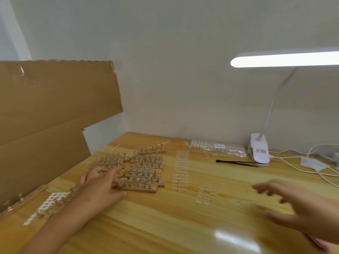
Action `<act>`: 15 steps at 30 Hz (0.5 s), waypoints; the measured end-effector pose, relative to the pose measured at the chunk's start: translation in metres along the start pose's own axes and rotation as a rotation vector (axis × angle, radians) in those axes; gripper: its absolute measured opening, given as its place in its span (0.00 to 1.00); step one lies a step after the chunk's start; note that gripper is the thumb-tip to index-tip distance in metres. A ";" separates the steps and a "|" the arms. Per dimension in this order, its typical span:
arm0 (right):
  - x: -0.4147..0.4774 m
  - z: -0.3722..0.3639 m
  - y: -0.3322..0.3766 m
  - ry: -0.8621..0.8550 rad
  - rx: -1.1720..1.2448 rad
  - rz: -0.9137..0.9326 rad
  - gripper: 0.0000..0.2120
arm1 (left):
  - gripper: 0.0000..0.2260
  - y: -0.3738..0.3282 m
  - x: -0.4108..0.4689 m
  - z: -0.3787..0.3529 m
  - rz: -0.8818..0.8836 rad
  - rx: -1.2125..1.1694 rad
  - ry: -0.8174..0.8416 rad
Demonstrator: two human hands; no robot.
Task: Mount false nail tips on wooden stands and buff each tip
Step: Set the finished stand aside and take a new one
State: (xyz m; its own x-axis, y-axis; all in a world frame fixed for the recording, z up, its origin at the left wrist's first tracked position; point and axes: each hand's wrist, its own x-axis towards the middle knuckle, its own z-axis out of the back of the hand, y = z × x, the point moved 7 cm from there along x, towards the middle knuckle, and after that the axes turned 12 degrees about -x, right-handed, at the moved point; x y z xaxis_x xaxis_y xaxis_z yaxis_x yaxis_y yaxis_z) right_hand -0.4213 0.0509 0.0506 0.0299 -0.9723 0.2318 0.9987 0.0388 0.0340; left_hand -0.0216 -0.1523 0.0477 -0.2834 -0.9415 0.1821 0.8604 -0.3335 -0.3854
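Wooden stands [145, 171] sit centre-left, under the fingers of my left hand [102, 186]; can't tell if it grips. Nail tips [180, 171] lie between my hands. Right hand [302, 208] lower right, spread, blurred, holding nothing.

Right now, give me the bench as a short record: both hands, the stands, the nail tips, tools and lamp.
Wooden stands: clustered left of centre on the table, metal holders upright
Left hand: rests on the nearest stands; grip unclear
Right hand: above the table, fingers spread, holding nothing, blurred
Nail tips: clear, in rows right of the stands; more in a bag by the wall
Black tool: thin, lying in front of the bag
Lamp: clip base at back right, bar lit
Cardboard: standing at the left
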 end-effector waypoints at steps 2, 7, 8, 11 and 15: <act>0.028 -0.014 0.033 0.051 0.023 0.036 0.30 | 0.29 -0.003 0.002 -0.005 -0.021 0.015 -0.014; 0.079 -0.044 0.078 0.148 0.037 0.004 0.43 | 0.26 0.002 0.006 -0.003 0.005 0.088 -0.081; 0.084 -0.047 0.080 0.133 0.017 0.008 0.42 | 0.24 0.003 0.007 -0.005 0.014 0.088 -0.059; 0.085 -0.045 0.082 0.099 0.048 0.027 0.35 | 0.19 0.001 0.007 -0.007 0.014 0.047 -0.032; 0.060 -0.034 0.076 0.049 0.143 0.077 0.36 | 0.10 -0.005 0.001 -0.004 -0.030 -0.008 -0.070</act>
State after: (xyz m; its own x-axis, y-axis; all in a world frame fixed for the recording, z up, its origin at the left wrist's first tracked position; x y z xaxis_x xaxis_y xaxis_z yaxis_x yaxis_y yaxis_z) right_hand -0.3420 -0.0122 0.0343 0.1114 -0.9751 0.1918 0.9773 0.1425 0.1570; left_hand -0.0281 -0.1520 0.0467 -0.2785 -0.9256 0.2562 0.8484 -0.3622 -0.3860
